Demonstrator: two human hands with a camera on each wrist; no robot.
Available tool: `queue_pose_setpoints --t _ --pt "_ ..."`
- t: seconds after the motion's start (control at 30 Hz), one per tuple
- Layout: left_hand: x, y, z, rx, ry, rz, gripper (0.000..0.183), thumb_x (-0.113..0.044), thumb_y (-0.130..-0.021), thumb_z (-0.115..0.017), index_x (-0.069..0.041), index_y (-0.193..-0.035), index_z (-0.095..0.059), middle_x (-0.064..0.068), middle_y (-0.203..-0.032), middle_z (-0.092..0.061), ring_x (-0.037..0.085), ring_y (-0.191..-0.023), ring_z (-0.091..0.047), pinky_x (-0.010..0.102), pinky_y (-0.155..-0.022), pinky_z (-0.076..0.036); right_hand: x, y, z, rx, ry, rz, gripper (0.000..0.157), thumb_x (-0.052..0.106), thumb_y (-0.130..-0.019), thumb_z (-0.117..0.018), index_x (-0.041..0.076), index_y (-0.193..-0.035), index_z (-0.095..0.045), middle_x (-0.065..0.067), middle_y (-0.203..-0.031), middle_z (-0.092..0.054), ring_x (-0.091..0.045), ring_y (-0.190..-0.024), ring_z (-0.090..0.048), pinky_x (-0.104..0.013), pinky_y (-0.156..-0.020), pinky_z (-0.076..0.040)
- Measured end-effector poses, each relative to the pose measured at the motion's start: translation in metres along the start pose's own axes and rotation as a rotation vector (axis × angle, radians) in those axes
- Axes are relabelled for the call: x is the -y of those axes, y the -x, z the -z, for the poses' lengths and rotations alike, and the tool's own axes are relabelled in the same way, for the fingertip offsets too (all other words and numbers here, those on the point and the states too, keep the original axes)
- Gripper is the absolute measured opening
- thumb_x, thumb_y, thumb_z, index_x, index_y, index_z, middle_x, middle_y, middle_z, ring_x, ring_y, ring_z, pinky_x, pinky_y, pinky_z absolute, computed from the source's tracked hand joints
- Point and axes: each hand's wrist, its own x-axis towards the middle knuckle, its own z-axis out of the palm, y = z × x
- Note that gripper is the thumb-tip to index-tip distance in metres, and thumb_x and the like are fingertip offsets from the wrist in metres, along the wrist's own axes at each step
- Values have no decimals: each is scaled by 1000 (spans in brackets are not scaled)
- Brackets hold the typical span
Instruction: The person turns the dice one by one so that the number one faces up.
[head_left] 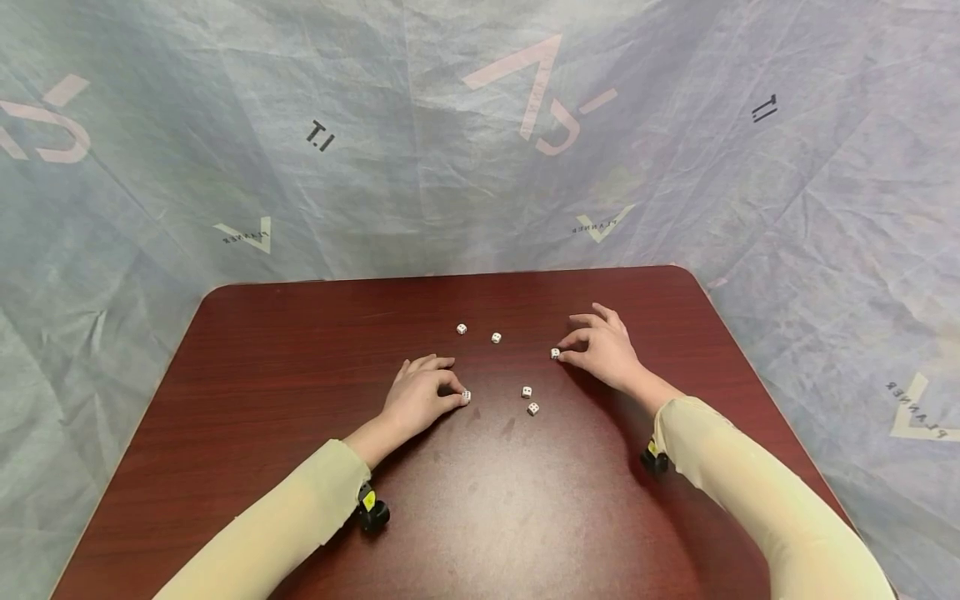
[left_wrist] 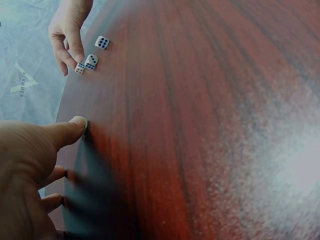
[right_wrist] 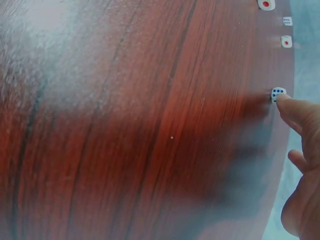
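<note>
"If you lay a clock face over the dice as the head camera sees them, what sits at eight o'clock?"

"The left hand [head_left: 418,397], thumb and forefinger pinching the left die [head_left: 467,397]. Toward three o'clock, well apart from it, the right hand [head_left: 602,350] pinches the right die [head_left: 555,354]."

"And the loose ones?"

"The far die [head_left: 461,329] lies at ten, the middle die [head_left: 497,337] at twelve, and the near die [head_left: 527,392] and nearest die [head_left: 533,409] just beside each other around five, all on the table [head_left: 300,350]."

"Are the pinched two lifted?"

"I can't tell; in the left wrist view the thumb hides that die."

"How would you handle them well?"

"Lightly, with fingertips on opposite faces. Squeezing a corner could make so small a cube twist or skid on that smooth top. I'd hold the spare fingers clear, move each hand slowly, and release only once the bottom face sits flat."
</note>
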Motion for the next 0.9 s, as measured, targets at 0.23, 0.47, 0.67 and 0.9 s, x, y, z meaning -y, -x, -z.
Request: queue_pose_setpoints --t 0.23,0.47,0.67,0.9 --pt "0 0 0 1 -3 3 6 -37 -90 -80 -32 -92 -79 4 -150 -54 33 -148 -36 63 -121 -15 0 -2 -1 19 3 10 13 30 -84 -86 23 -95 -84 -15 -145 -56 -42 -151 -16 -67 -118 -8" --pt "1 0 -1 -9 -3 0 6 -38 -90 -80 -32 -91 -78 4 -149 -55 33 -147 -37 63 -121 -15 2 -4 -1 18 15 15 13 31 -83 -87 23 -93 -84 -13 -144 -57 -41 -152 -16 -65 -119 -8" --pt "1 0 -1 -9 1 -1 6 -37 -90 -80 -31 -91 -78 5 -149 -56 33 -147 -37 63 -121 -15 2 -4 0 22 21 22 13 32 -83 -86 23 -93 -84 -13 -143 -58 -41 -152 -15 -65 -119 -8" --pt "1 0 -1 -10 -1 -2 6 -37 -90 -80 -32 -91 -78 5 -149 -56 33 -147 -37 63 -120 -15 4 -5 0 12 34 33 11 31 -83 -87 23 -91 -84 -15 -142 -59 -43 -151 -17 -66 -119 -9"
